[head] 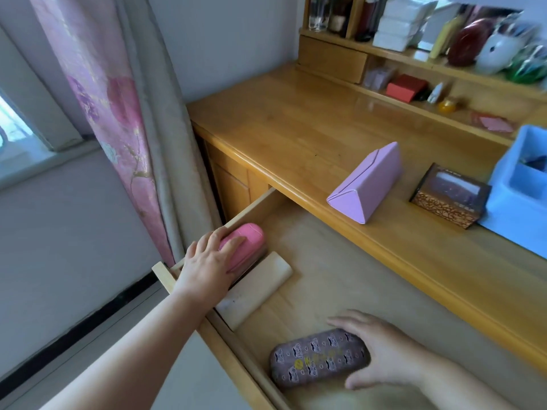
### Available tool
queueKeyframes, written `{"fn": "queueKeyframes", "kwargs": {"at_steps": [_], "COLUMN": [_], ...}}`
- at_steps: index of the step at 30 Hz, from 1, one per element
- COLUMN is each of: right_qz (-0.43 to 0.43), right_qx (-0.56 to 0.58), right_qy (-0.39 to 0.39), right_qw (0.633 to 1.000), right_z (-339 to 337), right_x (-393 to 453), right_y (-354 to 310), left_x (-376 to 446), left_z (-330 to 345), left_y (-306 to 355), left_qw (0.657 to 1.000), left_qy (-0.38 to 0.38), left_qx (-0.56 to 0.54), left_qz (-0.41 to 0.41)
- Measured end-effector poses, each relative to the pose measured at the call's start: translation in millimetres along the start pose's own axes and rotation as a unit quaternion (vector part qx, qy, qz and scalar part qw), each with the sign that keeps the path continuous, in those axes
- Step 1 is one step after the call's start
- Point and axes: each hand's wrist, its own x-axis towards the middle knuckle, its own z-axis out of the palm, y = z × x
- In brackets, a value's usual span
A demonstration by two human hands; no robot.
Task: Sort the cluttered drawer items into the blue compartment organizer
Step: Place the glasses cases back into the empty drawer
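Wooden desk point(296, 128) with shelf unit point(414, 59), pale wall point(225, 39), pink floral curtain point(97, 93) beside daylit window point(14, 128)

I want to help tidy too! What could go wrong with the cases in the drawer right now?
The left hand holds the pink oval case only at one end, so it might slip. The brown patterned case may be too long for the blue plastic organizer compartments.
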Motion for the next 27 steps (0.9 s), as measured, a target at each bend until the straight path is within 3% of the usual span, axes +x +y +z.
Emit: {"fn": "queueKeyframes", "kwargs": {"at_steps": [3, 10, 16, 24, 27], "right_qz": [-0.027, -0.032, -0.065, 0.013, 0.033], "right_qx": [-0.091, 0.062, 0.035, -0.025, -0.026], "right_qy": [0.038, 0.115, 0.129, 0.193, 0.18], "right_qw": [0.995, 0.991, 0.989, 0.981, 0.983], "right_z": [10, -18, -52, -33, -28], "right_x": [-1, 34, 107, 131, 129], "right_y": [-2, -15, -58, -78, -79], "left_x": [-1, -2, -1, -4, -4], "left_z": [-3, -3, -4, -6, -5], "left_y": [1, 1, 2, 3, 3], "left_qw": [1.0, 0.997, 0.993, 0.997, 0.999], "left_qy": [-0.009, 0.032, 0.042, 0.037, 0.017], "left_qx": [-0.015, -0.068, -0.11, -0.073, -0.045], "left_qz": [-0.003, -0.01, -0.022, -0.008, 0.006]}}
